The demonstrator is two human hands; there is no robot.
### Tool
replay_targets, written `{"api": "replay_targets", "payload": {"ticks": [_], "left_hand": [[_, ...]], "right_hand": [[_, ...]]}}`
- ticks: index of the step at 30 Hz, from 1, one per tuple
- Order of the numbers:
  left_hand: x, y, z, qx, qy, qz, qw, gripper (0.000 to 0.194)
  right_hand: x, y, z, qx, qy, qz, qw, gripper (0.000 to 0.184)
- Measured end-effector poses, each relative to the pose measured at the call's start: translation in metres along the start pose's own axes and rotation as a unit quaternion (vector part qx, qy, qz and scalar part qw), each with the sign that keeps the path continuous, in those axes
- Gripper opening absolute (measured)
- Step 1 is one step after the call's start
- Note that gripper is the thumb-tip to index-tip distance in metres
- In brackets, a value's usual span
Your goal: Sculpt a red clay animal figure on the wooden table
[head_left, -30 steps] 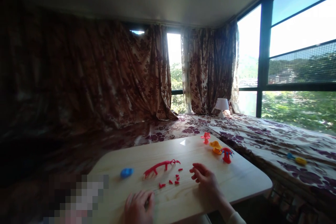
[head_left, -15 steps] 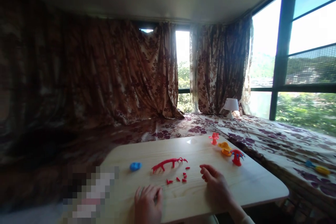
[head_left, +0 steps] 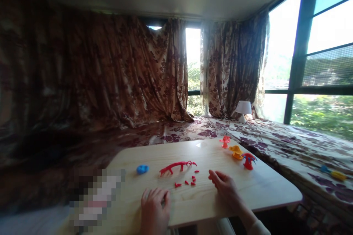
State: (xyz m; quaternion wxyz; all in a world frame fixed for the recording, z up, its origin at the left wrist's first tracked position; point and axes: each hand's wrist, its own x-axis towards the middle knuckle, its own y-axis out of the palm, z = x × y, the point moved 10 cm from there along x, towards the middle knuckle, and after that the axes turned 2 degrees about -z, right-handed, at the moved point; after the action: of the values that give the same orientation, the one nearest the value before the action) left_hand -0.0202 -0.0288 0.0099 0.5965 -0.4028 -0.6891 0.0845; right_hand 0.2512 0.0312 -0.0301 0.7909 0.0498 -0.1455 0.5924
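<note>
My left hand (head_left: 156, 205) lies on the near edge of the light wooden table, fingers laid down on the surface and nothing seen in it. Over the table to the right is my right hand (head_left: 223, 183), its thumb and fingers pressed together; whether something small is between them I cannot make out. Between and beyond the hands are several small red pointed pieces (head_left: 186, 183). Behind them stands a long red toy piece with short legs and a loop at one end (head_left: 174, 167). A blue rounded piece (head_left: 142, 169) sits at the left.
Along the table's (head_left: 264, 194) right side stand a pink-red toy figure (head_left: 225, 142), a yellow one (head_left: 236, 152) and a red one with blue parts (head_left: 249, 161). A blue and yellow toy (head_left: 333, 173) lies on the floral-covered surface, with a white lamp (head_left: 243, 108) farther back.
The view has tipped slightly, so the table and toys sit a little higher in the picture. Both hands keep nearly the same pose and place.
</note>
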Motion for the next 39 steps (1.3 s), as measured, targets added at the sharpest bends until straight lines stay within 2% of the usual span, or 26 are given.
{"api": "replay_targets", "payload": {"ticks": [4,7,13,23,32,39], "left_hand": [[0.000,0.001,0.000,0.000,-0.004,0.002,1.000,0.023],[-0.001,0.004,0.001,-0.002,0.001,0.012,1.000,0.022],[-0.001,0.005,0.005,-0.006,0.008,0.016,1.000,0.020],[-0.002,0.011,0.008,-0.006,0.022,0.014,1.000,0.020],[-0.002,0.007,0.006,-0.007,0.025,0.005,1.000,0.020],[-0.002,0.006,0.004,-0.012,0.022,-0.007,1.000,0.023]], "right_hand": [[-0.001,-0.003,0.007,-0.005,-0.004,-0.007,1.000,0.045],[-0.002,-0.005,0.010,0.000,-0.013,-0.009,1.000,0.040],[0.000,-0.007,0.006,0.016,-0.018,-0.023,0.999,0.032],[0.000,-0.008,0.009,0.044,-0.023,-0.039,0.998,0.031],[0.000,-0.011,0.012,0.055,-0.038,-0.049,0.997,0.023],[0.002,-0.013,0.006,0.044,-0.032,-0.052,0.997,0.030]]}}
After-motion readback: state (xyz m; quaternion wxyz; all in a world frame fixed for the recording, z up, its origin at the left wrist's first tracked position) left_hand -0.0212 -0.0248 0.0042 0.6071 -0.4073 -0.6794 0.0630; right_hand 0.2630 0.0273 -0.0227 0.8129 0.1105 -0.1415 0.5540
